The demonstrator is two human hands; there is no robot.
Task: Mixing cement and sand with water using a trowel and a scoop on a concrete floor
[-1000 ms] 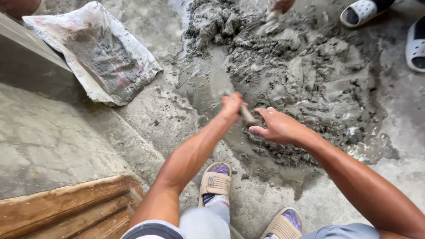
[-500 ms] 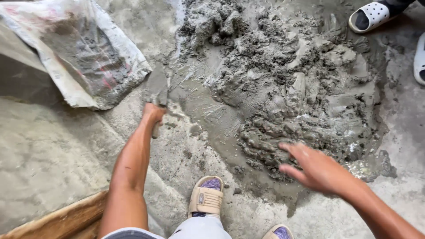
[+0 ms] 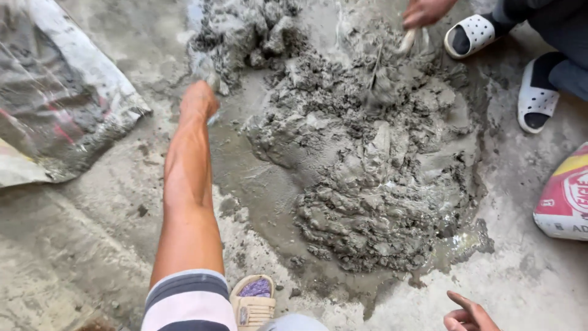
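wet cement (image 3: 367, 178) wants short, flat scoops from the left hand (image 3: 199, 101), apparently clenched on a blurred trowel (image 3: 205, 73), while the right hand (image 3: 468, 314) hangs loose-fingered.

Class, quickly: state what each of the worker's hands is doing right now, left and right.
Left hand: closed, reaching into the wet cement; what it grips is hidden.
Right hand: open, empty, at the frame's bottom edge.

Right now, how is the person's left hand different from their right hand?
The left hand is stretched far out to the wet cement pile, closed in a grip on a blurred tool; the right hand is pulled back near the picture's bottom edge, fingers loose, holding nothing. The left shows its whole forearm; the right only partly shows. Both are bare.
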